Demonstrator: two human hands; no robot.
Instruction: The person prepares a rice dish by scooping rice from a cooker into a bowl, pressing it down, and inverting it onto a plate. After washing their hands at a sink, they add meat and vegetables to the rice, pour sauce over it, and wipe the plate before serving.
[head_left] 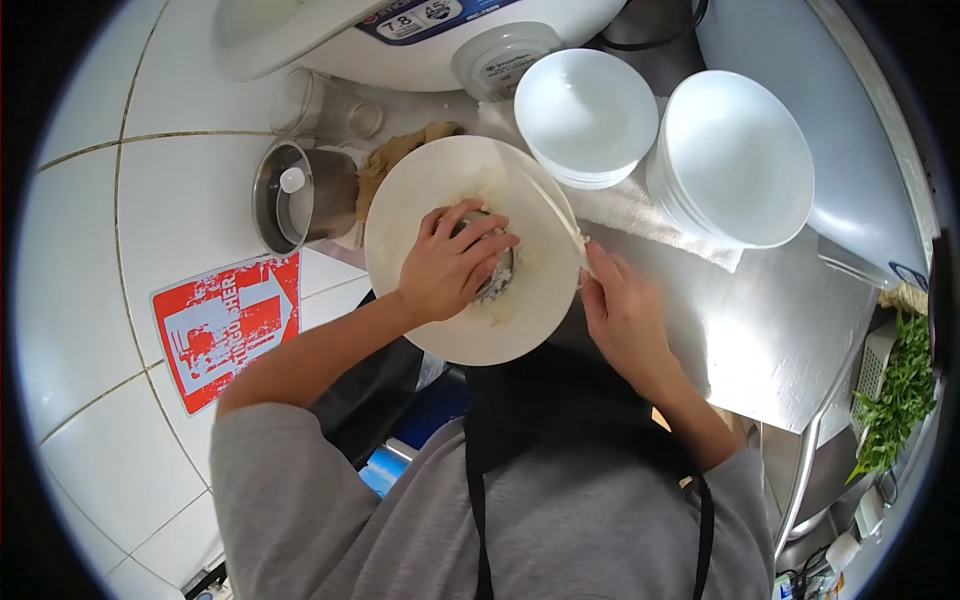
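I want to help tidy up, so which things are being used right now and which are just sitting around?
Being used:
- big cream dish
- round metal thing under the left hand
- thin pale tool in the right hand

Probably just sitting around:
- stacked white bowls
- metal pot
- green leaves

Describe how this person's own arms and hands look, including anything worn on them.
The left hand and right hand are bare, with no gloves, rings or watch visible. Plain grey sleeves leave both forearms uncovered.

Smooth dish [397, 232] — shiny metal counter [745, 325]
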